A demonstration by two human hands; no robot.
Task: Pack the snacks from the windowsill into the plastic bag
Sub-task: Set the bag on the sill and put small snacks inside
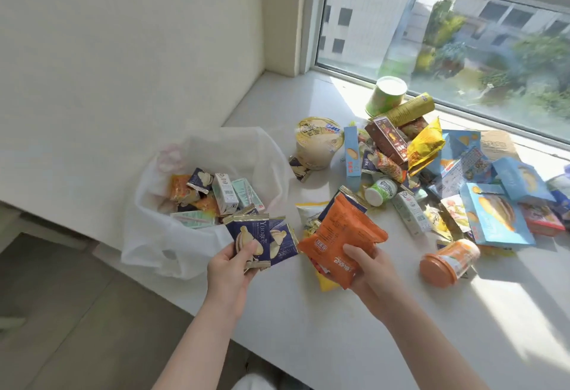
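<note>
A white plastic bag (154,244) lies open on the left end of the windowsill (354,328), with several small cartons and snack packets inside. My left hand (229,269) grips a few navy blue biscuit packets (259,237) just at the bag's near right rim. My right hand (367,269) holds an orange snack packet (339,241) together with other small packets, a yellow one (325,283) showing beneath. A heap of snacks (431,173) covers the sill to the right.
The heap includes a cup of instant noodles (319,145), a green tub (387,96), blue boxes (496,216), a yellow bag (424,145), a small green-labelled bottle (381,192) and an orange cup (447,263) on its side. The window (462,34) runs behind. The sill's front edge drops to the floor (77,312).
</note>
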